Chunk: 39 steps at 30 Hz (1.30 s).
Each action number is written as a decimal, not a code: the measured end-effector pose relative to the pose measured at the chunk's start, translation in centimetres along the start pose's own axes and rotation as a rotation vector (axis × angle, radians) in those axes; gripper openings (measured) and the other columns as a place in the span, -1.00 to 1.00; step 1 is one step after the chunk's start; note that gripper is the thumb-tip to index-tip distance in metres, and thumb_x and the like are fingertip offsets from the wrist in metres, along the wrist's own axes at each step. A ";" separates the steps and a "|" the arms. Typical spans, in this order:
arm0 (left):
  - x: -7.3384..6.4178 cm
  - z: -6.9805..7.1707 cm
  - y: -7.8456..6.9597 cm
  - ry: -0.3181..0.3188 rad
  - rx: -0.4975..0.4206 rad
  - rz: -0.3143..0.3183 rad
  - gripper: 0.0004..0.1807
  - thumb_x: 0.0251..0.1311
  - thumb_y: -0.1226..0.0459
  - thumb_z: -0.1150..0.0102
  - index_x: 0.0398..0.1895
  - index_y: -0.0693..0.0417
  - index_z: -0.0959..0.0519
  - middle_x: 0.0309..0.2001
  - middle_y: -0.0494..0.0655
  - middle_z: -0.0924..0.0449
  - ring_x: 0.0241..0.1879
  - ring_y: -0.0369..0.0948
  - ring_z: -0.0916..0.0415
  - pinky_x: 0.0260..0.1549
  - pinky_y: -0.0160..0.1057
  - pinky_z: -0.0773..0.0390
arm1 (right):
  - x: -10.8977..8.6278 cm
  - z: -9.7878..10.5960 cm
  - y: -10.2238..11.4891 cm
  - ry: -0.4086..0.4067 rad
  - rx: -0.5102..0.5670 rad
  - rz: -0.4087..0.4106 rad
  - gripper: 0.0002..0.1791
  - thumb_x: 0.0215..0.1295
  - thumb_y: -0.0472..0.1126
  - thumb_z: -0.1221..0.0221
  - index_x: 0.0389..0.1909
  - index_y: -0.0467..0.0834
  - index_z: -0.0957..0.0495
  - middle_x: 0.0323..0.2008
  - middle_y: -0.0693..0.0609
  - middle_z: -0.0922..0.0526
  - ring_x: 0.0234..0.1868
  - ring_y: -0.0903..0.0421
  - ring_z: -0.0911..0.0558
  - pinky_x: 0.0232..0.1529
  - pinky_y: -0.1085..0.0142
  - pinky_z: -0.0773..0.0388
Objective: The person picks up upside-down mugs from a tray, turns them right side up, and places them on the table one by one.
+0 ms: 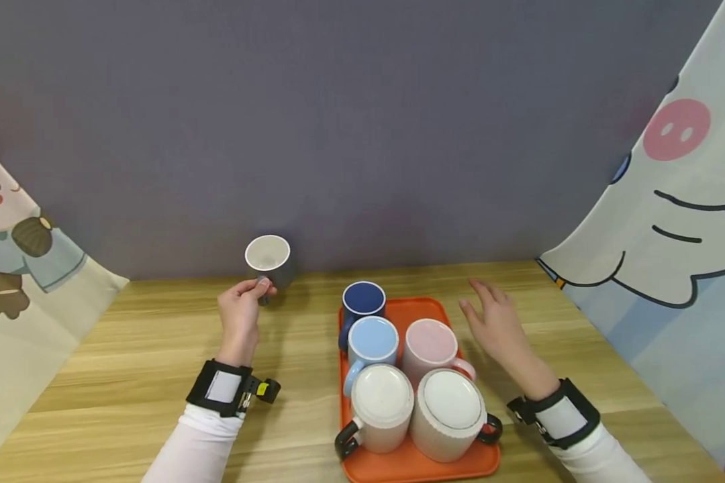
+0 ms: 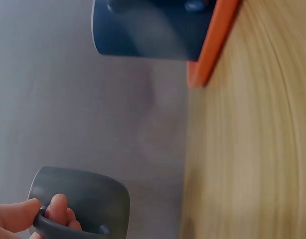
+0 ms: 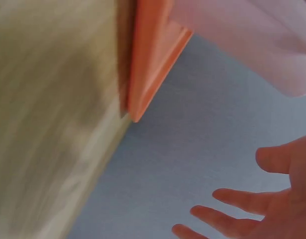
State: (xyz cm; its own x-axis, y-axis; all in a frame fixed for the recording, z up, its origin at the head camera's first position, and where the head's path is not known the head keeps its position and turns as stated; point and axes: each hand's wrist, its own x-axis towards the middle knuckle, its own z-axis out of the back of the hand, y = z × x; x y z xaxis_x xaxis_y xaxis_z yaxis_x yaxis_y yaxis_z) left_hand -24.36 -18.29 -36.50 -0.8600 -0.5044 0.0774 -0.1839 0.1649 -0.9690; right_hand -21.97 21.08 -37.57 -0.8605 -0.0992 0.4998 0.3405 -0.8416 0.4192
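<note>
My left hand (image 1: 239,314) pinches the handle of a grey mug (image 1: 283,274) with a pale inside, at the back left near the wall. In the left wrist view the grey mug (image 2: 88,191) is raised above the tabletop, thumb and fingers at its handle. My right hand (image 1: 499,325) hovers right of the orange tray (image 1: 419,305), fingers spread and holding nothing. Closest to it is a pink mug (image 1: 430,342), its handle pointing right. In the right wrist view this hand's fingers (image 3: 237,199) are extended, apart from the pink mug.
On the tray, a dark blue mug (image 1: 364,299) and a light blue mug (image 1: 372,339) line the left side. Two white mugs with black handles, one on the left (image 1: 382,406) and one on the right (image 1: 447,416), fill the front. A grey wall (image 1: 350,134) rises behind the wooden table (image 1: 115,376).
</note>
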 end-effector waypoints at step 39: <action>2.3 2.0 2.6 -0.008 0.118 0.145 -0.85 0.21 0.44 -0.13 -0.23 0.43 -0.53 -0.63 -0.33 -0.56 -0.59 -0.36 -0.58 -0.37 -0.38 -0.54 | -2.0 0.9 -3.3 0.041 -0.071 -0.075 -0.49 0.32 -0.22 -0.11 0.15 -0.50 -0.33 0.07 -0.57 -0.37 0.14 -0.48 -0.29 0.15 -0.29 -0.08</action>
State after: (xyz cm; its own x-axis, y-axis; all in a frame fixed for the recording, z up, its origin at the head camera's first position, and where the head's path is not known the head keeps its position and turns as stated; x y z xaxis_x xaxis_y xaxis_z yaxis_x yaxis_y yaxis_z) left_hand -25.84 -20.71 -39.30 -0.8696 -0.4893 -0.0661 -0.0013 0.1361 -0.9907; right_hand -21.03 24.49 -39.29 -0.8977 -0.0549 0.4371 0.2483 -0.8826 0.3992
